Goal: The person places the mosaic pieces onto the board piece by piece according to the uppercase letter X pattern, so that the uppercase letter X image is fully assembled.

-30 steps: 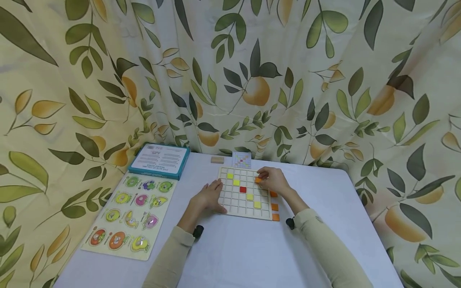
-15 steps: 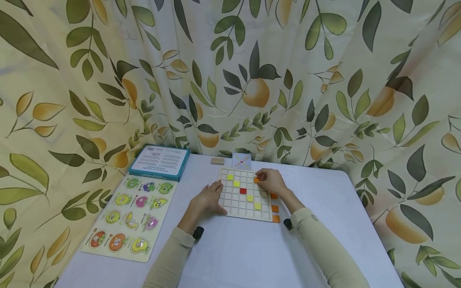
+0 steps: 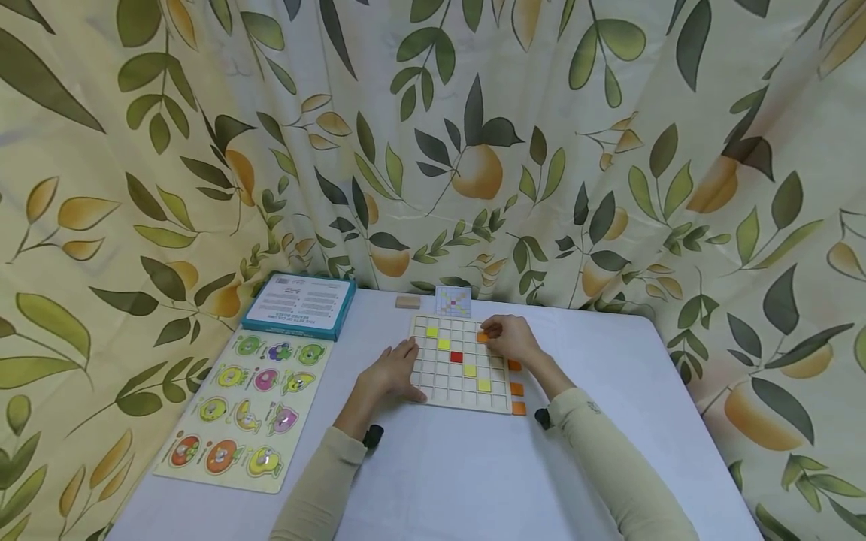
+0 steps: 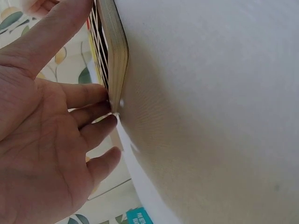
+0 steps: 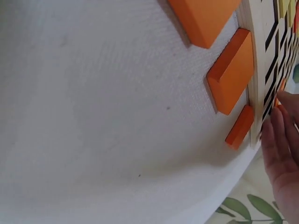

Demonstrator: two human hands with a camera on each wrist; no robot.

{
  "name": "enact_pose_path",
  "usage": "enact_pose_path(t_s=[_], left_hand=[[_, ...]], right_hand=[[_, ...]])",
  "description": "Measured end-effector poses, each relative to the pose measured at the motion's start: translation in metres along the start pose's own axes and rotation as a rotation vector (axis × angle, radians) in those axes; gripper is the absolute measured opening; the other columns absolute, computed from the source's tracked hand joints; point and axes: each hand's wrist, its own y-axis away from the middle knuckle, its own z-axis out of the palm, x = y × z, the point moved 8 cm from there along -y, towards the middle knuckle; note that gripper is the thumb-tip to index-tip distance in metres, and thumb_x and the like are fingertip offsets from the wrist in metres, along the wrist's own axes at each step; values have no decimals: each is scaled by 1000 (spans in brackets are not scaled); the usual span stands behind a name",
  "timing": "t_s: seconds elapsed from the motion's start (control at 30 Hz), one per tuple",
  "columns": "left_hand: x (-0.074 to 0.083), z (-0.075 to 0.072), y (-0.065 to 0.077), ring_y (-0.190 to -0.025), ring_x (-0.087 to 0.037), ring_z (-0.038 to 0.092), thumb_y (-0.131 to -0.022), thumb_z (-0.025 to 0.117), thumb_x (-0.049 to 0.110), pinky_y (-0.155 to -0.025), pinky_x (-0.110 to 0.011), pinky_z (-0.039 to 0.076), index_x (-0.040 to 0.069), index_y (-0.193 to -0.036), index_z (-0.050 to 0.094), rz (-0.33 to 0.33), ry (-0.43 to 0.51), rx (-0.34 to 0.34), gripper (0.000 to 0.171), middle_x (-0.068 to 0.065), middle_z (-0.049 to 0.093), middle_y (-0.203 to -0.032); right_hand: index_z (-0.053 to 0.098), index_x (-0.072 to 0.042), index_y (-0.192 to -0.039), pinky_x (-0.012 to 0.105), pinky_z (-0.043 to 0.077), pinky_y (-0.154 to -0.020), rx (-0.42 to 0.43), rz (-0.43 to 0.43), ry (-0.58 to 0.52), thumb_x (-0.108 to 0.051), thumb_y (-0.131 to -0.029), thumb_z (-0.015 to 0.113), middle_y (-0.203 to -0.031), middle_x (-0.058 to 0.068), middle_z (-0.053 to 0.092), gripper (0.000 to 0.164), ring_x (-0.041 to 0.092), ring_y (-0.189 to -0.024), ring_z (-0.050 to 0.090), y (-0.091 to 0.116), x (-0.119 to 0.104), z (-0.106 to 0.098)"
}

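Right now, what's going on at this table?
A person's right hand holds an orange tile near the far right corner of a grid board, while the left hand rests against its left side. On it, four yellow tiles and a red tile form a diagonal; three more orange tiles lie along its right edge.

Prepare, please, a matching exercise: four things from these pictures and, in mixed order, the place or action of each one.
1. red tile
2. right hand
3. teal-edged box
4. left hand

A. touching the grid board at its left edge
B. between yellow tiles, in one diagonal line
C. just beyond the picture board
D. pinching an orange tile

Pairs: 1-B, 2-D, 3-C, 4-A
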Motion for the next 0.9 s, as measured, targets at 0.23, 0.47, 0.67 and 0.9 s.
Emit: enact_pose_path(t_s=[0.23,0.47,0.67,0.9], left_hand=[[0,0,1,-161,-26,14,-79,90,46,-130,-46,14,4,-164,28,4,1,0,113,-11,19,-174],[2,1,2,-161,-26,13,-80,90,45,-130,-46,14,4,-165,27,11,26,-12,113,-11,18,-174],[3,-1,2,-161,-27,13,-80,90,45,-130,-46,13,3,-164,27,14,25,-7,113,-12,18,-174],[1,-1,3,-161,-26,12,-80,90,46,-130,-46,13,4,-165,26,7,22,-12,114,-12,17,-174]], right_hand=[[76,-4,-117,44,59,-91,33,19,-22,-2,-88,75,-106,7,77,29,24,-99,72,12,6,-11],[77,-3,-113,45,59,-85,50,2,-3,-2,-87,73,-99,7,77,26,24,-94,71,33,13,-24],[73,-1,-121,47,58,-90,10,31,32,0,-86,76,-110,11,74,36,30,-102,69,50,19,-29],[72,-3,-123,48,56,-94,-73,52,72,6,-78,74,-112,9,73,46,28,-104,67,61,25,-27]])
